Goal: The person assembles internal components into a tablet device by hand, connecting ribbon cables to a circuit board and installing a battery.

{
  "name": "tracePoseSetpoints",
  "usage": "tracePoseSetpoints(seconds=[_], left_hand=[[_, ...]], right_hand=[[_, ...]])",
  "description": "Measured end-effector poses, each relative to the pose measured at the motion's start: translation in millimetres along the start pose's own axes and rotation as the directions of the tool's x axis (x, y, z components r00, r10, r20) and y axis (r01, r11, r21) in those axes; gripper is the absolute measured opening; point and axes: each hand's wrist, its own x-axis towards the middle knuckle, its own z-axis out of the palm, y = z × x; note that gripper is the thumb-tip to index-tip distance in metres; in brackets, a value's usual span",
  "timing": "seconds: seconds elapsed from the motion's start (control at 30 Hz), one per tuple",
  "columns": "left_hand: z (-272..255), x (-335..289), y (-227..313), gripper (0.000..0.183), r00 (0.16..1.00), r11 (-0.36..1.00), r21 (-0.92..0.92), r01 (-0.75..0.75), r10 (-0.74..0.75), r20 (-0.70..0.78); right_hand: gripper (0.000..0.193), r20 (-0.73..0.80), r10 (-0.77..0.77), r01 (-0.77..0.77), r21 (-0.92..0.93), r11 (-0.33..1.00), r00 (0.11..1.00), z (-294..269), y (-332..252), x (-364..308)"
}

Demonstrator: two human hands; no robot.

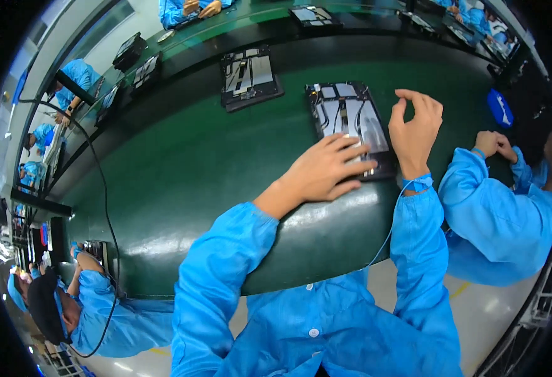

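Note:
An opened tablet-like device (374, 119) lies on the green table before me, its grey battery plates, black cables and circuit parts exposed. My left hand (332, 164) rests over its near left part, fingers spread and flat, hiding some of the lower section. Just right of the device, my right hand (418, 129) is raised, with the thumb and forefinger curved together in a pinch. Anything between those fingertips is too small to make out. A blue wrist strap (418, 183) with a thin cord circles my right wrist.
Another opened device (249, 74) lies farther left, and more (313, 16) sit on the raised rail beyond. A blue pouch-like object (499, 108) is at the right. Co-workers sit close at right (499, 213) and left (100, 301). A black cable (103, 182) hangs down the left.

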Motion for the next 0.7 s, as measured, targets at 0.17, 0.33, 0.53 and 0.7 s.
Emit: tracePoseSetpoints(seconds=[0.17,0.33,0.53,0.7], left_hand=[[17.5,38.7,-47.8,0.054,0.94,0.978,0.034,0.207,-0.189,-0.284],[34.9,61.0,-88.1,0.037,0.705,0.776,0.102,0.622,-0.499,-0.503],[30.3,36.0,-89.9,0.032,0.691,0.79,-0.01,0.613,-0.542,-0.479],[-9.7,-23.2,-109.7,0.038,0.618,0.78,0.078,0.621,-0.426,-0.661]], right_hand=[[0.015,0.06,-0.051,0.043,0.124,0.991,0.997,19.3,-18.7,-14.5],[0.009,0.285,-0.086,0.022,0.219,0.976,0.955,58.9,-29.4,-40.2],[0.022,0.402,-0.037,-0.033,0.164,0.986,0.915,80.1,-17.7,-47.7],[0.045,0.461,-0.037,-0.003,0.085,0.996,0.886,95.3,-4.8,-47.4]])
